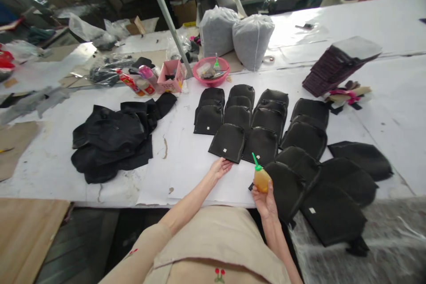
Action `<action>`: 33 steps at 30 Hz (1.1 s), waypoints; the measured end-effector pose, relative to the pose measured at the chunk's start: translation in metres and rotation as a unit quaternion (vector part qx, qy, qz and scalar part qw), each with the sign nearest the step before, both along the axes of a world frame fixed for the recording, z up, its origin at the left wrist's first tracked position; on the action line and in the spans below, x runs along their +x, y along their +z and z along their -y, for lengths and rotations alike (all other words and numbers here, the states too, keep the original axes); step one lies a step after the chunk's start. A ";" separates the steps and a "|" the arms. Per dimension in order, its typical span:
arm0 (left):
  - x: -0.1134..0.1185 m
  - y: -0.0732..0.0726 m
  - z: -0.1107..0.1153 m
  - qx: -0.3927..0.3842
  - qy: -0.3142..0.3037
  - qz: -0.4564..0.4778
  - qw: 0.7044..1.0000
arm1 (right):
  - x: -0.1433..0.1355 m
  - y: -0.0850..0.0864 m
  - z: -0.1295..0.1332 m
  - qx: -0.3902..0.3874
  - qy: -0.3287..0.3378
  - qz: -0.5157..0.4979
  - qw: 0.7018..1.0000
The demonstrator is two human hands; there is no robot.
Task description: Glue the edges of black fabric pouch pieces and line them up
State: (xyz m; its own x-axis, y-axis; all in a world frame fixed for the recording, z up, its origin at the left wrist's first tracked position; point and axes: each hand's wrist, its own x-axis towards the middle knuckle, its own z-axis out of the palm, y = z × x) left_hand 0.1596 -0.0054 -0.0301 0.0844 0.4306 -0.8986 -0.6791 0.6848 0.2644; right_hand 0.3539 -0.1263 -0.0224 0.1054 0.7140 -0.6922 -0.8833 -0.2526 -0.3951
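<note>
My right hand (265,199) is closed around a small squeeze bottle (262,180) of amber liquid, probably glue. Its green nozzle points up and slightly left. Palm up, my left hand (221,167) reaches to the front edge of a black leather-like panel (227,143) with a small white mark. The fingers are stretched out and touch that edge; whether the tips go under it I cannot tell. Rows of similar overlapping black panels (268,119) lie beyond, and more loose panels (333,213) spread to the right of the bottle.
A pile of black pieces (109,137) lies at left. Behind stand a pink box (171,76), a pink basin (211,80), bottles (145,80) and two stuffed plastic bags (253,40). A dark stack (328,69) leans at right. The table's front edge (159,205) is close to my body.
</note>
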 end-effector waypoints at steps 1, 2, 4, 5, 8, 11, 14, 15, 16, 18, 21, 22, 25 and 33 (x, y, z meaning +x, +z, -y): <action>-0.002 0.000 0.001 0.005 -0.022 0.002 1.000 | -0.003 0.002 -0.003 -0.003 0.010 0.000 1.000; -0.005 0.001 0.001 0.007 -0.042 0.003 0.999 | -0.005 0.004 -0.006 -0.005 0.021 -0.002 1.000; -0.011 0.001 0.000 0.002 -0.058 0.006 0.998 | -0.012 0.008 -0.012 -0.004 0.035 0.000 0.999; -0.013 0.001 -0.002 -0.005 -0.054 0.009 0.998 | -0.016 0.010 -0.014 -0.002 0.037 0.002 0.999; -0.016 0.002 -0.009 -0.017 -0.046 0.017 0.999 | -0.029 0.013 -0.017 0.000 0.022 0.013 1.000; -0.014 0.005 -0.016 -0.009 -0.032 0.026 0.999 | -0.043 0.016 -0.012 0.003 -0.007 0.023 1.000; -0.011 0.013 -0.023 0.018 0.004 0.044 0.999 | -0.051 0.023 -0.001 0.013 -0.035 0.039 0.999; -0.010 0.016 -0.027 0.029 0.018 0.053 0.998 | -0.052 0.025 0.004 0.018 -0.044 0.045 0.998; -0.010 0.021 -0.030 0.040 0.033 0.065 0.997 | -0.052 0.028 0.008 0.023 -0.053 0.051 0.997; -0.009 0.031 -0.038 0.061 0.068 0.101 0.991 | -0.051 0.033 0.017 0.035 -0.074 0.060 0.995; -0.007 0.051 -0.051 0.091 0.114 0.151 0.978 | -0.045 0.035 0.027 0.036 -0.106 0.066 0.991; -0.006 0.057 -0.055 0.100 0.120 0.160 0.975 | -0.043 0.035 0.030 0.032 -0.115 0.067 0.991; -0.003 0.070 -0.065 0.131 0.127 0.178 0.967 | -0.036 0.031 0.036 0.027 -0.129 0.065 0.989; 0.006 0.058 -0.049 0.115 0.097 0.144 0.978 | -0.023 0.032 0.034 0.039 -0.146 0.035 0.988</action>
State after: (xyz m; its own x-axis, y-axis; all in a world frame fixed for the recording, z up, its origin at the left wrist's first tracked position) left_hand 0.1661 0.0441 0.0275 0.2154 0.6524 -0.7266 -0.8596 0.4797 0.1758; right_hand 0.3308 -0.1601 0.0095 0.3611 0.6968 -0.6197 -0.8836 0.0432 -0.4662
